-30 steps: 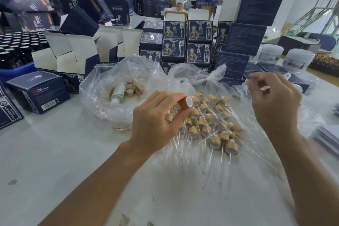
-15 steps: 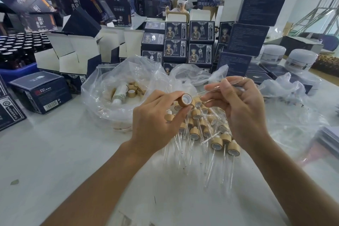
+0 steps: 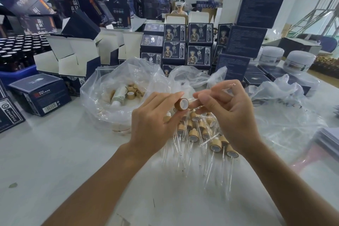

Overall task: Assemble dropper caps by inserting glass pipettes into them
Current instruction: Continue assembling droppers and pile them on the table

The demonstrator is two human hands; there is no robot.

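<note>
The left hand holds a small brown cap in a tight grip between thumb and fingertips, its white open side facing right. The right hand pinches a thin glass pipette, and the tip sits right at the cap's opening. Under the hands, finished droppers lie in a pile on the white tabletop. Behind them sits a clear bag with loose caps in it. Farther back, dark blue boxes stand in stacks.
</note>
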